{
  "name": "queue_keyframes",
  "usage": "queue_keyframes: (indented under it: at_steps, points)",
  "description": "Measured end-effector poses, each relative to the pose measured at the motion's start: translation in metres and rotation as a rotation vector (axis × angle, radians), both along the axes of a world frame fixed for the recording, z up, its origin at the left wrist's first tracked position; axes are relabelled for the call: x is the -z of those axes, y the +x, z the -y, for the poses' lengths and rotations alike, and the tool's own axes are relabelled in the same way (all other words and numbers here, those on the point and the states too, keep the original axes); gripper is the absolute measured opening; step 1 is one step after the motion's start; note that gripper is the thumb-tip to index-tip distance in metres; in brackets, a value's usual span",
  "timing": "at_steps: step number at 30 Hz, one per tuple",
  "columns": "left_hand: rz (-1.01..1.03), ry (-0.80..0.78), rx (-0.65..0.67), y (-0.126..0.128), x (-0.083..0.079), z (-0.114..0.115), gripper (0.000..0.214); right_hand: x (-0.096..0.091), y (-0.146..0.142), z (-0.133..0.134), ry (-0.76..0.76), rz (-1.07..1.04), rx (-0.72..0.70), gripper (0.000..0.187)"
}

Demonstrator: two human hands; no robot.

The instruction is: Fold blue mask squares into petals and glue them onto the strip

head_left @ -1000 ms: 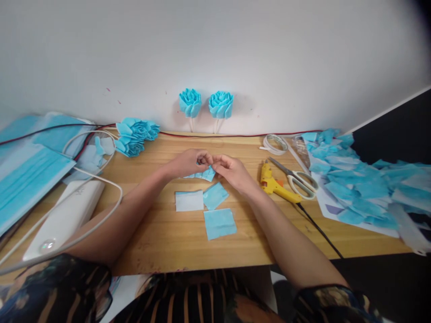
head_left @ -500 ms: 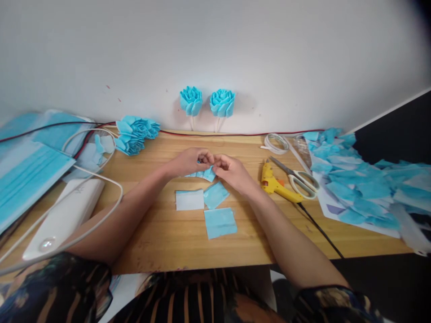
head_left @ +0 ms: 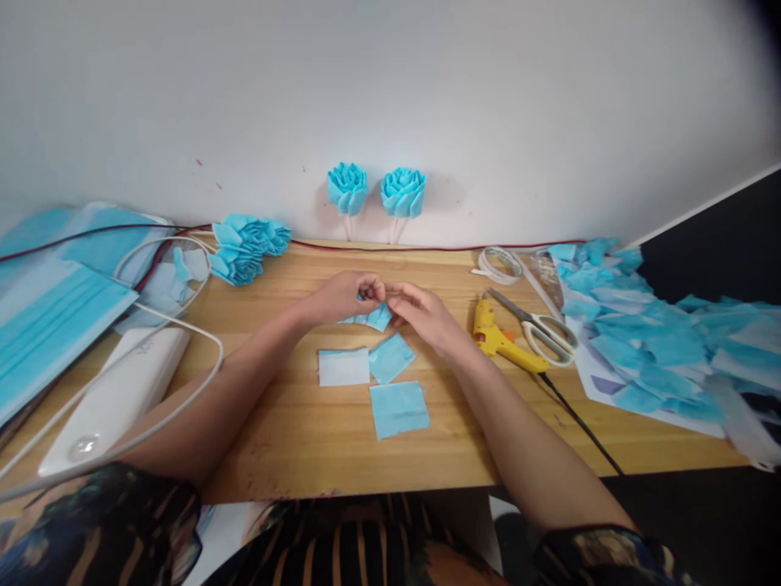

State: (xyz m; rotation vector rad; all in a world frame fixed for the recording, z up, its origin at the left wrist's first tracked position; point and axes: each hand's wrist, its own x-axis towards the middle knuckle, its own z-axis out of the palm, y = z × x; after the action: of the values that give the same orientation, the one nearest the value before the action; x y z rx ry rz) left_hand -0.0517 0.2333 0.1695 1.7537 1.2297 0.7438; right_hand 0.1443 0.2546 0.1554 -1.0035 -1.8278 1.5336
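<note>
My left hand (head_left: 346, 295) and my right hand (head_left: 423, 313) meet over the middle of the wooden table (head_left: 293, 439). Both pinch a small folded blue fabric piece (head_left: 377, 317) between curled fingers. Just below them lie a white square (head_left: 343, 367) and two blue squares (head_left: 391, 357) (head_left: 399, 409). Two finished blue fabric flowers (head_left: 347, 188) (head_left: 402, 192) stand on sticks against the wall behind.
A yellow glue gun (head_left: 497, 338) with a black cord and white-handled scissors (head_left: 542, 329) lie to the right. Blue scraps (head_left: 647, 342) are heaped far right. At left are folded blue petals (head_left: 244, 244), blue face masks (head_left: 49, 317) and a white device (head_left: 115, 395) with cables.
The hands stay together on the folded blue piece, with only small finger shifts. The view has tilted slightly.
</note>
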Motion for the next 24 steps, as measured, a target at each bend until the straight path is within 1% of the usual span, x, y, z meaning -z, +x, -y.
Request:
queue_keyframes:
  at_steps: [2,4,7,11,13,15,19,24]
  points:
    - [-0.020,0.005,-0.018,-0.0001,-0.0011,0.0008,0.009,-0.0012,0.0016,-0.0007,-0.014,0.008,0.033,0.037]
    - [-0.032,-0.002,-0.027,-0.0003,-0.0016,0.0011,0.009,-0.0008,0.0034,-0.0018,0.009,0.021,0.048,0.039]
    - [-0.025,-0.017,-0.033,-0.0015,-0.0006,0.0004,0.009,0.0017,0.0056,-0.0038,0.061,0.036,0.029,0.043]
    - [-0.023,-0.006,-0.031,-0.0038,0.0009,-0.0006,0.022,0.0056,0.0057,-0.0055,0.076,0.041,0.002,0.045]
    - [-0.056,0.005,-0.037,-0.0046,0.0000,-0.0004,0.029,0.0069,0.0049,-0.0057,0.085,0.043,0.000,0.044]
    - [-0.117,0.029,-0.044,-0.0048,-0.0017,-0.0001,0.032,0.0077,0.0042,-0.0056,0.093,0.039,0.016,0.048]
    - [-0.215,0.070,-0.032,-0.0030,-0.0025,0.0003,0.031,0.0082,0.0035,-0.0048,0.091,0.039,0.036,0.057]
    - [-0.211,0.081,-0.049,-0.0018,0.0036,-0.0011,0.025,0.0062,0.0050,-0.0038,0.068,0.028,0.047,0.053]
